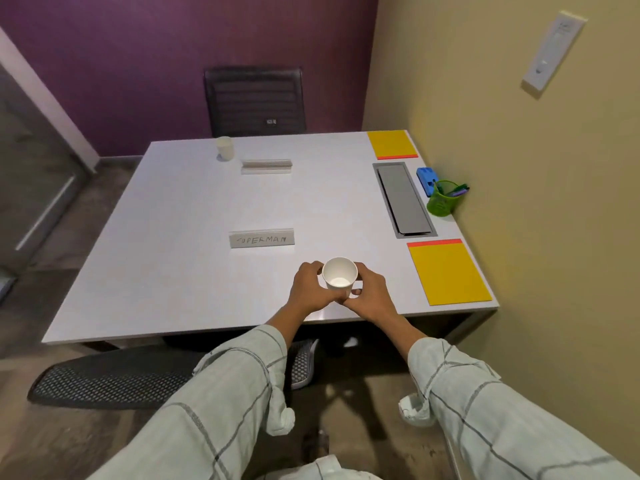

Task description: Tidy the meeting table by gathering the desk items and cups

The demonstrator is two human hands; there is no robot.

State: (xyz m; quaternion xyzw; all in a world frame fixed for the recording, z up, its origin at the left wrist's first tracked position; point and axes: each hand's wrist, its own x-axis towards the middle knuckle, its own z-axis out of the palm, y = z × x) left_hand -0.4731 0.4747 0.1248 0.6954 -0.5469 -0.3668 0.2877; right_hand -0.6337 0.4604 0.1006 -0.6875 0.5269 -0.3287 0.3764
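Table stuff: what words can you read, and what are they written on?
"SUPERMAN": handwritten on the near name card.
Far name card: shows its back, no words seen.
Far chair: small label, too small to read.
Wall panel: marks too blurred to read.

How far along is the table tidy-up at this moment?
Early. Nothing looks gathered yet. In hand: both the left hand and right hand clasp the near paper cup, which looks empty. Left: the far cup, two name plates, two yellow pads, the blue item and the green pen holder by the wall.
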